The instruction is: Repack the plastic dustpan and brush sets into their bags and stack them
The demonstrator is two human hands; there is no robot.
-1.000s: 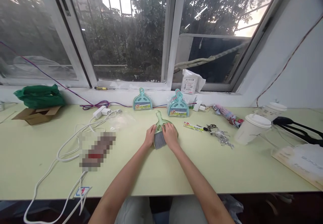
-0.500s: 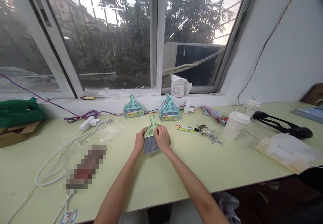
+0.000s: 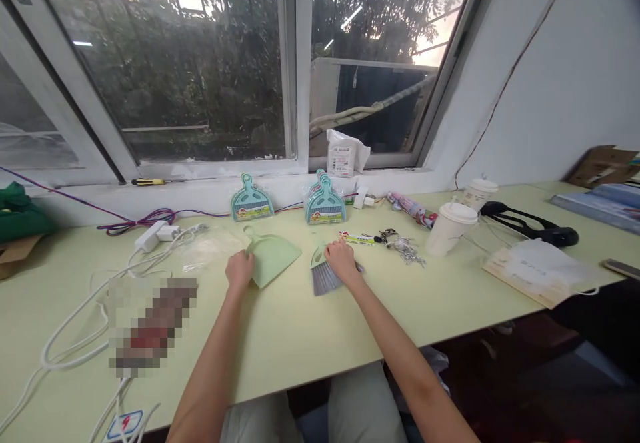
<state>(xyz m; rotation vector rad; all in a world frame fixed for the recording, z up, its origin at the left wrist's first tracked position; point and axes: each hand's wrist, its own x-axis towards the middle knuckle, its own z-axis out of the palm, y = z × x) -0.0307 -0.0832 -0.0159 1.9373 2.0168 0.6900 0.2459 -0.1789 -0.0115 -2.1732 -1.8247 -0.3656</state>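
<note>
My left hand point(image 3: 240, 269) is closed on the left edge of a light green dustpan point(image 3: 274, 258), whose handle points toward the window. To its right, my right hand point(image 3: 342, 260) grips the green top of a small brush point(image 3: 326, 279) with grey bristles. Dustpan and brush are apart, both over the pale green table point(image 3: 290, 343). Behind them, a wrapped teal dustpan set point(image 3: 251, 199) leans against the wall, and a stack of similar wrapped sets point(image 3: 325, 200) stands right of it.
A label strip point(image 3: 360, 238) and a bunch of keys point(image 3: 403, 246) lie right of the brush. Farther right stand paper cups point(image 3: 451, 228) and a paper bag point(image 3: 540, 270). White cables point(image 3: 65, 326) and clear plastic point(image 3: 205, 250) are at the left.
The dustpan and brush, together before, are now separated: my left hand has moved left with the dustpan, my right hand rightward with the brush. The view has shifted right and down.
</note>
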